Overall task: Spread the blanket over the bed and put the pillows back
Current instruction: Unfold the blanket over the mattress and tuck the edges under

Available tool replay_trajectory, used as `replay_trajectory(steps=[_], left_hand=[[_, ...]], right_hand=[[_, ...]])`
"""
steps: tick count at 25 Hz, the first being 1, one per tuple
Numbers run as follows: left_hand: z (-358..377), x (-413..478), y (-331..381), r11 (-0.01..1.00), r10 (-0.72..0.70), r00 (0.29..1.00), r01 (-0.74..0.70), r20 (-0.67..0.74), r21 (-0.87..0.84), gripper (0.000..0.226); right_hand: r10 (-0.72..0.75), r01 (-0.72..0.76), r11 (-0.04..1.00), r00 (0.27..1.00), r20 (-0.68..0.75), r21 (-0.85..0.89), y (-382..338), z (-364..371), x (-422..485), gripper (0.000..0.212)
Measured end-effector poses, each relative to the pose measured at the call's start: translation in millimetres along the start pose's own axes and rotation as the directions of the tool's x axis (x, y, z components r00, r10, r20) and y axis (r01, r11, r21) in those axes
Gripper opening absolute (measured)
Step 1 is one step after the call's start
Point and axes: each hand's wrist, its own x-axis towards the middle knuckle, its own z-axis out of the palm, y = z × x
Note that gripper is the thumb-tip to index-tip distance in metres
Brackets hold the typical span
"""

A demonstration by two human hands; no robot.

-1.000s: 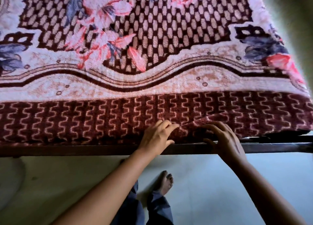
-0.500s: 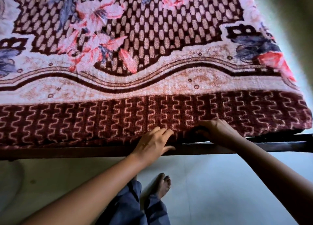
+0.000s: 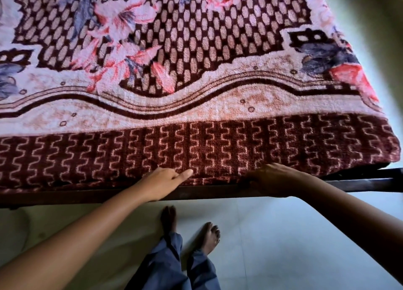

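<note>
We have the blanket (image 3: 196,106) over the bed (image 3: 359,184), border hanging off its near edge; left hand (image 3: 162,179) presses it flat-fingered, right hand (image 3: 270,178) fingers hidden, can't tell; a one-sided tug would skew it.

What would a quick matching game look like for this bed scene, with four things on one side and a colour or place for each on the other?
Things:
1 blanket
2 bed rail
3 floor
4 trousers

Descriptions:
A blue-grey
B pale and smooth
C maroon with flowers, spread over the bed
D dark bar just below the blanket's hanging edge

Pairs: 1-C, 2-D, 3-B, 4-A
</note>
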Motion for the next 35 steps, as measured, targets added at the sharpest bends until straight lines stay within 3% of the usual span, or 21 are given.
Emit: replay_trajectory(steps=[2,5,8,13,14,15,16,17,19,22,24,26,28,31,33,35], left_hand=[[-6.2,0.1,-1.9,0.974,-0.105,0.981,0.135,0.162,-0.182,0.100],[-20.9,9.1,5.6,0.903,-0.076,0.946,0.200,0.316,-0.380,0.073],[-21.5,13.1,1.1,0.916,-0.063,0.914,0.212,0.401,-0.340,0.075],[-12.1,19.6,-1.8,0.922,-0.077,0.903,0.225,0.423,-0.314,0.086],[-10.3,21.1,-3.7,0.917,-0.072,0.898,0.231,0.434,-0.324,0.084],[-7.7,21.3,-6.3,0.922,-0.067,0.903,0.219,0.425,-0.319,0.079],[-2.7,19.4,-9.4,0.939,-0.061,0.925,0.181,0.374,-0.294,0.074],[4.7,16.1,-13.7,0.961,-0.049,0.966,0.115,0.253,-0.252,0.066],[24.5,4.4,-17.2,0.983,0.016,0.991,-0.040,-0.132,-0.180,0.043],[56.0,-15.5,3.9,0.949,0.171,0.869,-0.272,-0.465,-0.158,0.034],[68.7,-14.1,27.6,0.912,0.288,0.790,-0.398,-0.540,-0.095,0.041],[79.1,3.0,53.6,0.879,0.402,0.720,-0.477,-0.566,0.017,0.044],[79.2,30.6,81.6,0.853,0.476,0.681,-0.511,-0.557,0.105,0.048],[69.4,87.1,127.4,0.803,0.592,0.613,-0.504,-0.524,0.318,0.057],[66.2,118.4,150.2,0.787,0.613,0.633,-0.442,-0.472,0.430,0.065],[72.9,139.5,166.1,0.793,0.581,0.686,-0.355,-0.439,0.495,0.069]], right_hand=[[0.023,-0.022,1.000,0.993,0.119,-0.010,1.7,-2.3,6.2,0.039],[0.106,-0.119,0.992,0.962,0.251,0.037,4.8,-4.4,16.9,0.041],[0.136,-0.177,0.976,0.950,0.283,0.128,7.8,3.1,22.7,0.042],[0.242,-0.344,0.892,0.912,0.332,0.294,3.0,27.7,32.0,0.050],[0.295,-0.388,0.869,0.905,0.305,0.309,0.7,31.5,31.3,0.050],[0.368,-0.407,0.851,0.913,0.175,0.333,-1.9,37.5,28.7,0.046],[0.445,-0.395,0.832,0.895,-0.042,0.390,-7.5,44.5,22.8,0.039],[0.509,-0.336,0.801,0.817,-0.270,0.495,-16.5,49.4,15.2,0.032],[0.618,-0.131,0.708,0.591,-0.519,0.694,-34.6,56.5,1.2,0.014],[0.757,-0.019,0.589,0.362,-0.543,0.808,-48.8,60.4,-16.8,0.016],[0.800,-0.001,0.554,0.276,-0.532,0.832,-45.0,61.1,-28.7,0.020],[0.791,-0.043,0.587,0.243,-0.561,0.809,-22.8,61.3,-43.6,0.020],[0.715,-0.132,0.687,0.295,-0.634,0.714,15.5,61.4,-60.5,0.017],[0.407,-0.216,0.913,0.539,-0.738,0.345,89.2,61.5,-89.0,0.025],[0.162,-0.186,0.982,0.706,-0.689,0.041,132.0,62.2,-100.5,0.027],[-0.020,-0.127,0.974,0.779,-0.627,-0.189,163.9,64.7,-100.3,0.039]])
